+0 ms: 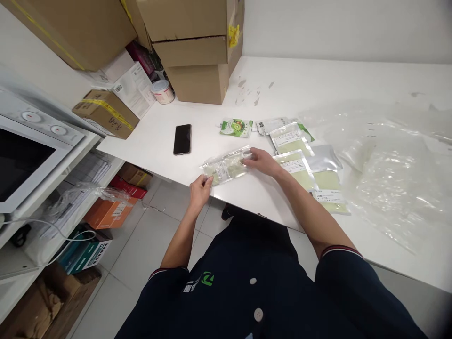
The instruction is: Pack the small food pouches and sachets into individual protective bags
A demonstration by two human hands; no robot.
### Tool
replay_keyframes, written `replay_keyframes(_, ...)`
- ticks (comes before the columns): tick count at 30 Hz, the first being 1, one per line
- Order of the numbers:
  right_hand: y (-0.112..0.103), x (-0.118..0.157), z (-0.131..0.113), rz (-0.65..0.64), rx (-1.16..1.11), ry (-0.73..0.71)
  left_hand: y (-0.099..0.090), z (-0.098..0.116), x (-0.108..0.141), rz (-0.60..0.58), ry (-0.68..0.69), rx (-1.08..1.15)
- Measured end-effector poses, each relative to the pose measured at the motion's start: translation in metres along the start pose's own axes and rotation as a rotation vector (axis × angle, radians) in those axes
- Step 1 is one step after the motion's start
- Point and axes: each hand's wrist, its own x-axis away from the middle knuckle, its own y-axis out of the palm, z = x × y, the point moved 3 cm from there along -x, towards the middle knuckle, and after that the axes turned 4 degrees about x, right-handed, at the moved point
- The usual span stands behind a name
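Note:
A clear plastic pouch [226,168] with pale green contents and a white printed label lies at the front edge of the white table, held at both ends. My left hand [200,190] pinches its near left corner between thumb and fingers. At the pouch's right end, my right hand [260,161] grips the edge, its thumb on top. Just beyond is a green-and-white spout pouch [236,127] with a fruit picture. Close to my right forearm lie several labelled pouches of pale green powder [293,165], partly overlapping, and a silver pouch [323,157].
A black phone [182,139] lies left of the pouch. Cardboard boxes [197,75] and a small white tub [163,91] stand at the back left. Large clear plastic sheeting [399,174] covers the table's right side. A microwave [31,150] sits on a shelf at far left.

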Motion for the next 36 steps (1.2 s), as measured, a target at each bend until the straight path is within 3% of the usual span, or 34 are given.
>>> replay_keyframes(4,0.019,-0.011,0.003,0.150,0.254,0.139,0.000,0.008,-0.010,-0.015,-0.095,-0.083)
replay_keyframes(9,0.041,-0.011,-0.008,0.171,0.579,0.248,-0.005,0.024,-0.018,-0.132,-0.135,-0.352)
replay_keyframes(12,0.050,-0.011,-0.010,0.189,0.700,0.247,-0.009,0.038,-0.035,-0.088,-0.014,-0.566)
replay_keyframes(14,0.054,-0.011,-0.010,0.196,0.769,0.216,-0.007,0.044,-0.052,-0.090,0.077,-0.589)
replay_keyframes(18,0.052,-0.010,-0.007,0.214,0.826,0.153,0.008,0.040,-0.084,-0.337,0.009,-0.486)
replay_keyframes(20,0.046,-0.010,-0.005,0.234,0.802,0.120,0.014,0.038,-0.090,-0.391,-0.025,-0.467)
replay_keyframes(24,0.031,-0.003,-0.001,0.319,0.679,0.063,0.013,0.037,-0.079,-0.341,-0.022,-0.390)
replay_keyframes(28,0.018,0.019,0.005,0.421,0.393,0.201,0.010,0.033,-0.055,-0.274,0.015,-0.179)
replay_keyframes(32,0.018,0.037,0.008,0.315,-0.012,0.318,0.020,0.024,-0.035,-0.132,0.022,0.098)
replay_keyframes(34,0.023,0.038,0.007,0.238,-0.292,0.323,0.030,0.023,-0.026,-0.040,0.029,0.249)
replay_keyframes(36,0.032,0.032,0.005,0.167,-0.585,0.296,0.041,0.024,-0.020,-0.024,0.029,0.361)
